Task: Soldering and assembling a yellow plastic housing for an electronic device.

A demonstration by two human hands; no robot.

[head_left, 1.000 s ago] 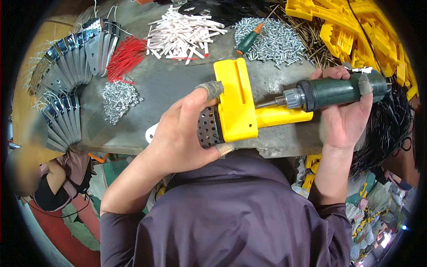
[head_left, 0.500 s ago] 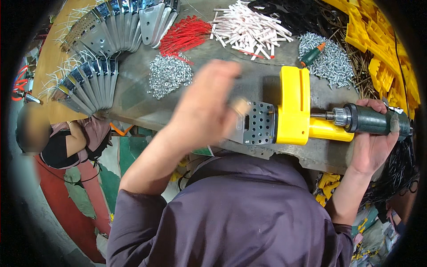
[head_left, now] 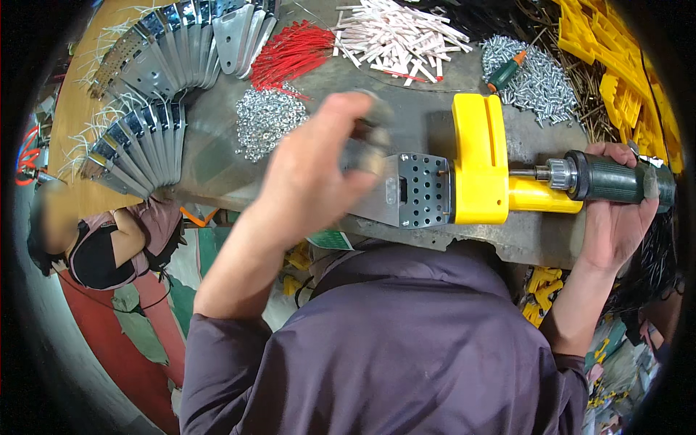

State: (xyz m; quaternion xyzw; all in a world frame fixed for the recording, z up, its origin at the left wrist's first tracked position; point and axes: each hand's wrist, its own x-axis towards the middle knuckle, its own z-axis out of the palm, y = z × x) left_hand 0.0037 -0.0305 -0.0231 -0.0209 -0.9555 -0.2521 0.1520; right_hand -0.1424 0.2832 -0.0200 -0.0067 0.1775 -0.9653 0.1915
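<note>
My right hand [head_left: 616,210] grips a dark green power screwdriver [head_left: 612,177] from below and behind. Its bit points left, reaching the side of a yellow plastic handle [head_left: 478,163] that lies on the bench. Against the handle's left side sits a perforated metal plate [head_left: 424,190] with a flat blade-like part extending left. My left hand [head_left: 312,163] hovers just above the left end of this metal piece. Its fingers are curled and smeared by motion, with greyish coverings on the fingertips, so whether it holds anything is unclear.
Small nuts [head_left: 264,119], red strips [head_left: 290,54] and white strips [head_left: 399,36] lie in heaps across the bench. Screws [head_left: 540,87] with a green-and-orange screwdriver [head_left: 506,71] are farther right, beside yellow plastic parts [head_left: 623,72]. Fanned metal plates [head_left: 145,145] stand left; another person [head_left: 123,246] sits there.
My left hand has drawn slightly left, away from the metal plate. The whole view has shifted a little. My right hand keeps its grip on the power screwdriver.
</note>
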